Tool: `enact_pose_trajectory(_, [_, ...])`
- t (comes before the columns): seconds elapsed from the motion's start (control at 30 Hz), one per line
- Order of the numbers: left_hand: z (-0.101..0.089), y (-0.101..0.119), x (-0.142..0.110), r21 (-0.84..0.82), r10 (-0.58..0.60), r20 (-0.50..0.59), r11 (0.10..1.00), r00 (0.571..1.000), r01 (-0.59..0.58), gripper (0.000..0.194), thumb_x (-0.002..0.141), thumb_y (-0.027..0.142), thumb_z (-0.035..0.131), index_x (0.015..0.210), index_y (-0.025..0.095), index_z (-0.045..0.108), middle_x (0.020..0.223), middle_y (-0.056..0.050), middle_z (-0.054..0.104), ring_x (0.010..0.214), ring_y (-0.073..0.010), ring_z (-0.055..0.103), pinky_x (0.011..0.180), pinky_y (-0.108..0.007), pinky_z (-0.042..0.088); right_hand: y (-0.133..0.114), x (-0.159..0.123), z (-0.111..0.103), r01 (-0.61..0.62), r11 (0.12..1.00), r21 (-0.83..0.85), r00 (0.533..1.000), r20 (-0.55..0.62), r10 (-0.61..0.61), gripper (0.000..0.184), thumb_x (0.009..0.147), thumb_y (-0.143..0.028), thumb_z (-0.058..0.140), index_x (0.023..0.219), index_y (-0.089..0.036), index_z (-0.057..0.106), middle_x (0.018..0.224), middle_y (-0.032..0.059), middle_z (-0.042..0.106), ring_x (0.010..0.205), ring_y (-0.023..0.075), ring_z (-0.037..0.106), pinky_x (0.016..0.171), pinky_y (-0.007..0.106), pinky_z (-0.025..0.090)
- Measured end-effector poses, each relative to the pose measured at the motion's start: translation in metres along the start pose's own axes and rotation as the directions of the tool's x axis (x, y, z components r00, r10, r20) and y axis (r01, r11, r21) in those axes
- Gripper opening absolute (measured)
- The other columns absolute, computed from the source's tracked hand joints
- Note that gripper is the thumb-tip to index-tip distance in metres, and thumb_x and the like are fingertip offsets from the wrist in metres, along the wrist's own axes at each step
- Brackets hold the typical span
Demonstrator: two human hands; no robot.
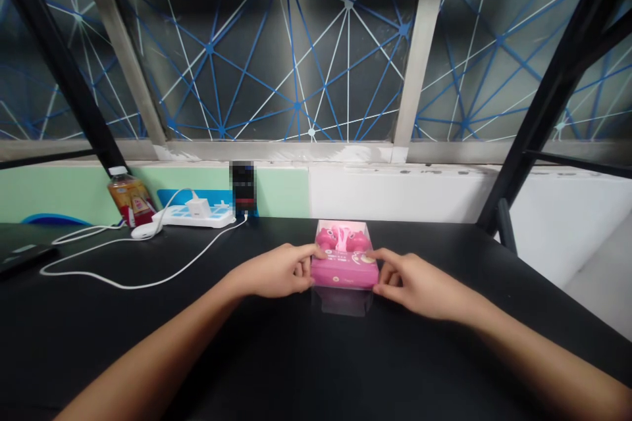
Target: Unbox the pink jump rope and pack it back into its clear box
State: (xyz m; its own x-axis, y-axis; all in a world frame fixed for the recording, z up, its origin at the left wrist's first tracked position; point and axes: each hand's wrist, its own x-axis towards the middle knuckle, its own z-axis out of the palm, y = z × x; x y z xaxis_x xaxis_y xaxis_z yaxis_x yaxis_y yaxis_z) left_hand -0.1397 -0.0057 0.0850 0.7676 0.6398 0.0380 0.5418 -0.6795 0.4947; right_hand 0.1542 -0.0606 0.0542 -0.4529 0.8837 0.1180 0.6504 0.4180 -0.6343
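Note:
A pink box (344,273) with a clear plastic cover lies on the black desk in front of me. Inside it show rounded dark-pink pieces (359,241) with a pale pink cord-like bundle (341,238) between them; their exact kind is unclear. My left hand (281,270) grips the box's left side, index finger on its top edge and thumb low at the near corner. On the right side, my right hand (409,283) holds it likewise, its other fingers curled. A see-through plastic flap (344,303) sticks out from the near end of the box.
At the back left stand a drink bottle (131,197), a white power strip (172,216) with a charger (198,208), and a blurred-out phone-like device (243,189). A white cable (133,287) loops across the desk (296,368). Black posts (538,99) rise at both sides.

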Motion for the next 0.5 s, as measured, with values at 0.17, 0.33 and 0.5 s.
enact_pose_trajectory(0.17, [0.009, 0.004, 0.004, 0.148, 0.02, -0.126, 0.989, 0.992, -0.001, 0.023, 0.09, 0.026, 0.052, 0.11, 0.021, 0.061, 0.066, 0.002, 0.06, 0.059, -0.0143, 0.057, 0.056, -0.023, 0.037, 0.005, 0.003, 0.007, 0.058, 0.907, -0.416, 0.963, -0.217, -0.161, 0.032, 0.088, -0.033, 0.06, 0.117, -0.02, 0.061, 0.089, 0.0063, 0.067, 0.08, 0.0237, 0.065, 0.067, 0.037, 0.052])
enact_pose_trajectory(0.33, [0.012, 0.003, 0.003, 0.189, 0.047, -0.132, 0.982, 0.99, -0.022, 0.024, 0.09, 0.026, 0.052, 0.111, 0.021, 0.062, 0.067, 0.002, 0.061, 0.06, -0.0144, 0.058, 0.056, -0.023, 0.038, 0.001, 0.003, 0.016, 0.218, 0.805, -0.552, 0.906, -0.193, -0.377, 0.021, 0.09, -0.021, 0.054, 0.11, -0.018, 0.06, 0.12, 0.0137, 0.058, 0.11, 0.0282, 0.057, 0.086, 0.044, 0.054])
enact_pose_trajectory(0.5, [0.012, 0.0, 0.004, 0.197, 0.044, -0.135, 0.98, 0.99, -0.017, 0.023, 0.09, 0.027, 0.054, 0.11, 0.022, 0.062, 0.068, 0.002, 0.063, 0.06, -0.0143, 0.059, 0.057, -0.023, 0.038, -0.003, 0.005, 0.022, 0.3, 0.734, -0.609, 0.892, -0.095, -0.443, 0.02, 0.092, -0.013, 0.047, 0.097, -0.017, 0.066, 0.129, 0.0141, 0.057, 0.114, 0.0291, 0.057, 0.089, 0.047, 0.054])
